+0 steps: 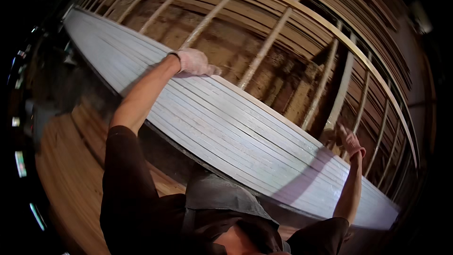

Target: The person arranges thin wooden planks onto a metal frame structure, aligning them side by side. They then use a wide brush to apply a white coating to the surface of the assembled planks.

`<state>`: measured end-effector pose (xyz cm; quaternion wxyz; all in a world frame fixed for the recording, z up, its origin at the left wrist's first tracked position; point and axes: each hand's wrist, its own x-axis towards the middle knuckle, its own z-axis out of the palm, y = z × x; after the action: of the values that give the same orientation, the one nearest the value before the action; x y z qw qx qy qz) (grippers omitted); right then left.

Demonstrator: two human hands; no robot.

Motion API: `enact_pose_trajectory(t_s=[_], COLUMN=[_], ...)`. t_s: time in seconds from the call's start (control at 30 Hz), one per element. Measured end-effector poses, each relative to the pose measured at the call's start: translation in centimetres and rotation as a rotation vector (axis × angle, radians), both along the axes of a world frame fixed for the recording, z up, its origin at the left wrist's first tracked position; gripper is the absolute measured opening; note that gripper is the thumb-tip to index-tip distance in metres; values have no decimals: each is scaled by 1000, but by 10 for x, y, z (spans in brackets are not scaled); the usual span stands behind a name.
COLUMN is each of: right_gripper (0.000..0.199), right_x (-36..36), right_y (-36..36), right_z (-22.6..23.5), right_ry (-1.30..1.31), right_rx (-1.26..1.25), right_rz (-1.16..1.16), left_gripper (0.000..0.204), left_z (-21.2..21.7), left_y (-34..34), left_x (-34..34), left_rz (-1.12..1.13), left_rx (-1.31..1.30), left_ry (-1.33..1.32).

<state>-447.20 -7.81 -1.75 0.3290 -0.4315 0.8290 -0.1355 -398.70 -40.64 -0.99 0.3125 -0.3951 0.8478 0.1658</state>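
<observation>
A row of long white-coated strips (222, 113) lies side by side, running diagonally from far left to near right. My left hand (192, 61), in a pale knit glove, bends over the far edge of the row. Its fingers are closed on the outermost strip, and their tips are partly hidden. My right hand (350, 142), also gloved, is just beyond the same edge farther right, above the rack bars. Its fingers look extended and apart, slightly blurred, with nothing visible in them.
Beyond the strips stands a rack of crossbars (266, 47) with a long pale wooden rail (363, 56). Stacked brown boards (302, 21) lie underneath and behind it. Wood-grained panels (71, 160) lie at lower left. A grey apron (222, 193) covers my front, close to the near edge.
</observation>
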Motion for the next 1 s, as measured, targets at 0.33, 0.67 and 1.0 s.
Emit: enact_pose_trajectory(t_s=[0.33,0.67,1.0], right_gripper=[36,35,34], right_x=[-120,-158,-223], right_y=[91,101,46], right_z=[-121,-169,-184], right_ry=[195,185,336], right_rx=[328,392,349], right_rz=[3,-85,24], left_gripper=[111,135,121], left_z=[32,9,-8], left_y=[28,65,25], left_x=[-21,-38,-70], left_rz=[78,-377,-445], left_rx=[109,-246,-595], left_ry=[-146,-188,-36])
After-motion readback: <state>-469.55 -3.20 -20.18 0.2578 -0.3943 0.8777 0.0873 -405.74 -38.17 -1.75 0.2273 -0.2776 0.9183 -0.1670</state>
